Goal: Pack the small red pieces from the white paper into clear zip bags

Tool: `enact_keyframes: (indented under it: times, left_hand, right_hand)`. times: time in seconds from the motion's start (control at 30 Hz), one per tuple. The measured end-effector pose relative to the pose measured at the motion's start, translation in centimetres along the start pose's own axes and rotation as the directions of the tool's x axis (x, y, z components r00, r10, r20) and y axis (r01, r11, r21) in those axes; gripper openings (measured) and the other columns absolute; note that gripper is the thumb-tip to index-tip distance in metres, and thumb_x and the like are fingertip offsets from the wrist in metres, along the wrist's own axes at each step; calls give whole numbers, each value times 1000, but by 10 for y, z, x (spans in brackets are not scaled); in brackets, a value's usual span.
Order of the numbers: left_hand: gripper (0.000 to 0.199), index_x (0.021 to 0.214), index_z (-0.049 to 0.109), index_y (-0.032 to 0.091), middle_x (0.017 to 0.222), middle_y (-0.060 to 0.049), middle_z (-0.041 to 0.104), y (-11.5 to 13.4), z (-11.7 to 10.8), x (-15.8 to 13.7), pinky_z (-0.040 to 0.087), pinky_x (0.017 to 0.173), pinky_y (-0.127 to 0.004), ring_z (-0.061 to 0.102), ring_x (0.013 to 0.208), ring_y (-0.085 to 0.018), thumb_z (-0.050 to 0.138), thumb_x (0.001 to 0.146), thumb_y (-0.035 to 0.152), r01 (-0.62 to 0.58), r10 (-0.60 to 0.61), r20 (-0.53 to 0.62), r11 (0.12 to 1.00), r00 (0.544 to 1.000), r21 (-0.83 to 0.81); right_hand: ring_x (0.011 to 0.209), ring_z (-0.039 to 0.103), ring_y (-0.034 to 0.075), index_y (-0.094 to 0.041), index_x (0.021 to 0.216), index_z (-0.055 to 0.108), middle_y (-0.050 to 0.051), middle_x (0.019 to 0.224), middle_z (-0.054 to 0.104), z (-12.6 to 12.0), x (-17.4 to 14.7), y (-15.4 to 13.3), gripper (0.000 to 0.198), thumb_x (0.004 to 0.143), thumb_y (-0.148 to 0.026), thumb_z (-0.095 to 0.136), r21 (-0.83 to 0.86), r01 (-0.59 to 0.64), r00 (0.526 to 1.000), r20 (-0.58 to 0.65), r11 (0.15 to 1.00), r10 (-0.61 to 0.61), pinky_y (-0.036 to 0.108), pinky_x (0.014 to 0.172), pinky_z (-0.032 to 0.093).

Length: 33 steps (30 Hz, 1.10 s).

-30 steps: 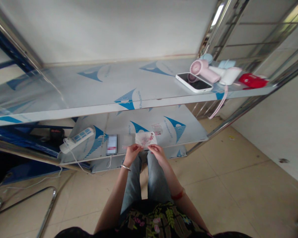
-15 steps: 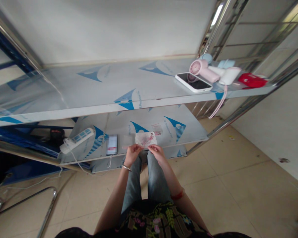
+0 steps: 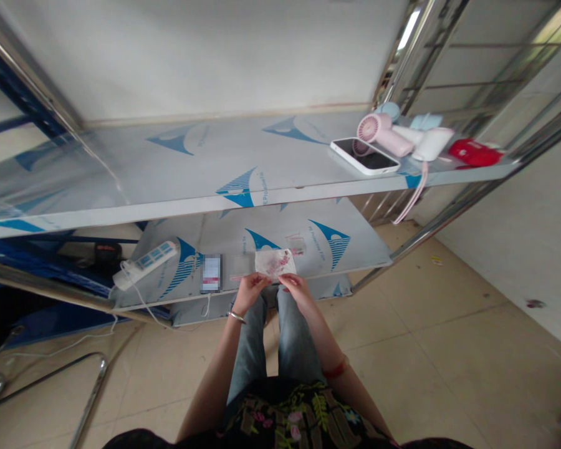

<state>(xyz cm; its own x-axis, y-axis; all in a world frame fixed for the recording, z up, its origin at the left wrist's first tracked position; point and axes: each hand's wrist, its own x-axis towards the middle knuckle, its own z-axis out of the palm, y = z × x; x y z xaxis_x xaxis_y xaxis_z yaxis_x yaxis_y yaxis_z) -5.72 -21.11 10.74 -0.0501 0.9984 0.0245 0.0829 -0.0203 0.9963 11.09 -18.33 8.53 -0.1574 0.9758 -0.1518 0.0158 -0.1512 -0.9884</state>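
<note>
On the lower shelf (image 3: pixel 206 227) lies a small white sheet (image 3: pixel 262 256) with many little pink and red bits on it. My left hand (image 3: pixel 253 288) is at its near left corner, thumb and fingers pinched together. At the near right corner my right hand (image 3: pixel 293 284) is pinched in the same way. Whatever sits between the fingertips is too small to make out. Just behind the sheet is a small clear packet (image 3: pixel 296 243) with pink in it. Left of it lies a flat see-through piece (image 3: pixel 240 266), with a thin pink strip by my left hand.
A phone (image 3: pixel 211 274) with a lit, blurred screen and a white power strip (image 3: pixel 144 265) with cables lie to the left. The upper shelf (image 3: pixel 177 181) holds a white phone (image 3: pixel 364 156), a pink handheld fan (image 3: pixel 386 134) and a red item (image 3: pixel 474 153). A metal chair frame (image 3: pixel 91 386) stands lower left.
Both hands stay at the near edge of the sheet, with only a slight shift of the fingers. Nothing else has visibly moved.
</note>
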Motion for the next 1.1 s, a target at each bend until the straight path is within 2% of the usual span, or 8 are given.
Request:
enact_keyframes:
  times: [0.27, 0.43, 0.57, 0.77, 1.1]
  left_hand:
    - [31, 74, 71, 15, 77, -8, 74, 5, -2, -2, 52, 73, -30, 67, 74, -19, 69, 75, 46, -22, 22, -6, 998, 1000, 65]
    - [31, 75, 72, 15, 78, -8, 74, 6, -3, -2, 53, 74, -31, 68, 75, -20, 71, 72, 45, 6, -6, 1, 999, 1000, 35]
    - [31, 76, 73, 14, 78, -9, 74, 5, -1, -2, 53, 75, -31, 69, 75, -20, 71, 72, 44, 32, -32, 13, 999, 999, 11]
    - [30, 72, 72, 14, 77, -9, 74, 4, -1, 0, 54, 76, -31, 68, 75, -20, 69, 74, 44, 9, -9, 50, 1000, 999, 3]
    - [28, 74, 73, 14, 77, -9, 74, 1, 0, 0, 54, 74, -31, 68, 74, -20, 68, 76, 41, -27, 25, 32, 998, 999, 52]
  right_hand:
    - [70, 62, 24, -24, 71, 64, 6, 72, 67, 3, 0, -1, 28, 68, -52, 70, 4, 49, 999, -2, 999, -49, 36, 57, 49]
    - [71, 62, 23, -25, 72, 64, 6, 74, 67, 2, 1, -1, 26, 68, -50, 68, -8, 45, 999, 8, 999, -45, 35, 58, 48]
    - [73, 61, 23, -25, 71, 64, 5, 73, 66, 3, 3, 2, 23, 69, -48, 66, -40, 87, 996, 4, 995, -87, 34, 61, 48]
    - [74, 62, 22, -25, 73, 66, 4, 73, 68, 8, 1, -1, 21, 69, -45, 65, -47, 100, 995, 2, 994, -100, 32, 61, 49]
    - [74, 62, 24, -26, 69, 66, 7, 72, 68, 13, 0, -2, 15, 68, -42, 67, -45, 102, 993, 59, 994, -99, 36, 61, 50]
